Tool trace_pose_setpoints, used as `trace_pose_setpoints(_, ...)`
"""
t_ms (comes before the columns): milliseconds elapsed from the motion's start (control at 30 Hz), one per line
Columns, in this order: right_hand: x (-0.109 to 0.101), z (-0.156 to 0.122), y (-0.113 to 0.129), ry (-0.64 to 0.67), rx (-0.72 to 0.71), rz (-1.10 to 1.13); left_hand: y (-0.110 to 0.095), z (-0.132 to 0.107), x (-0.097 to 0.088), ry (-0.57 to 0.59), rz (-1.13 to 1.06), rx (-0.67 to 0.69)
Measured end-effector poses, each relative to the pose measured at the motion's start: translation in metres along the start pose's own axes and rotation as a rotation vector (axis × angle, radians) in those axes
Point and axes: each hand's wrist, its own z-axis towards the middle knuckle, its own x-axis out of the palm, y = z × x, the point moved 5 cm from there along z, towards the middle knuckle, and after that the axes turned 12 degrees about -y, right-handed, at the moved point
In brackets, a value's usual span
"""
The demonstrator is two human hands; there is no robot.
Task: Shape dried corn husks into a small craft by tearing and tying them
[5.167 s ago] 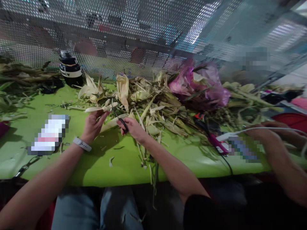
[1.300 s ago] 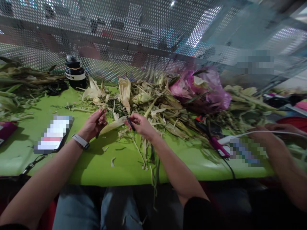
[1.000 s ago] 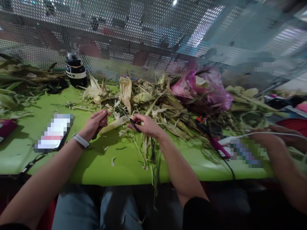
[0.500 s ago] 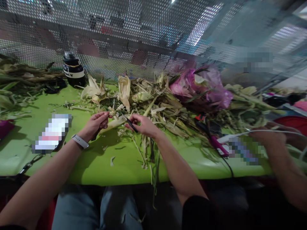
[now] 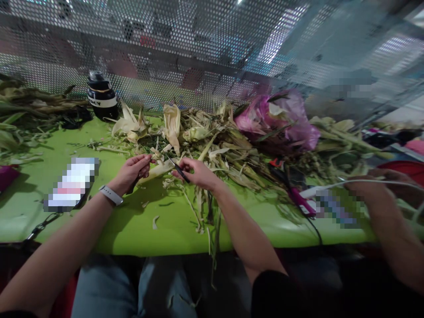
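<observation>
My right hand (image 5: pixel 200 173) grips a slim dark-handled tool (image 5: pixel 180 171) with a thin tip pointing up and left; whether it is a knife or tweezers I cannot tell. Opposite it, my left hand (image 5: pixel 135 169) is closed in a pinch, with a small pale plant piece (image 5: pixel 155 155) at its fingertips. Between and below the hands lies a pale strip of corn husk (image 5: pixel 158 169). Just beyond them spreads a heap of dry corn husks (image 5: pixel 232 161), with an opened husk (image 5: pixel 171 123) standing upright in it.
On the green table (image 5: pixel 159 238) a phone (image 5: pixel 71 183) lies left of my forearm. A dark bottle (image 5: pixel 102 99) stands behind, before a perforated metal screen (image 5: pixel 185 48). Rightward are a pink plastic bag (image 5: pixel 281 119), a magenta-handled tool (image 5: pixel 302 203) and another person's hand (image 5: pixel 371 187).
Almost nothing differs. Both of my hands keep their places and grips, and the pink bag's outline shifts slightly at its right edge.
</observation>
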Motion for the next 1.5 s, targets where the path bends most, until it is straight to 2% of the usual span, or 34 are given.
trace_pose_setpoints(1500,0.0022,0.0017,-0.0067,-0.022,0.023,0.005,-0.0027,-0.0017,-0.0004,-0.021,-0.030,-0.009)
